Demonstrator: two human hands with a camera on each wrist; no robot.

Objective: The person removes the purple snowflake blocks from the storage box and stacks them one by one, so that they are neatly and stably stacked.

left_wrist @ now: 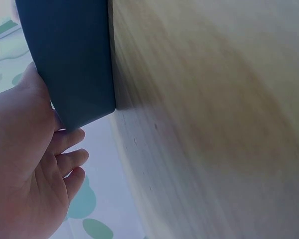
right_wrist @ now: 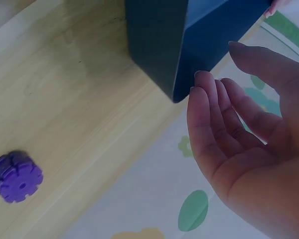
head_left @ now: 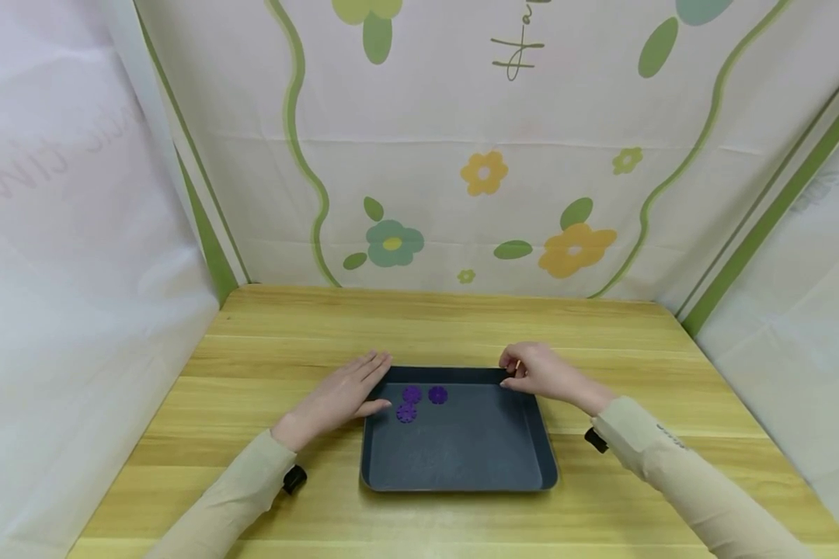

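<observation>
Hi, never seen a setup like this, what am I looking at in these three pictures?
There's no machine here: a person works bare-handed. The wide picture comes from a camera on the person's head; the other two come from cameras on each wrist. On the wooden table sits a dark tray with three purple discs inside. The right wrist picture also shows a purple stack outside the tray. The left hand rests against the tray's far left corner. The right hand is at the far right corner, its fingers loosely bent, holding nothing that I can see.
</observation>
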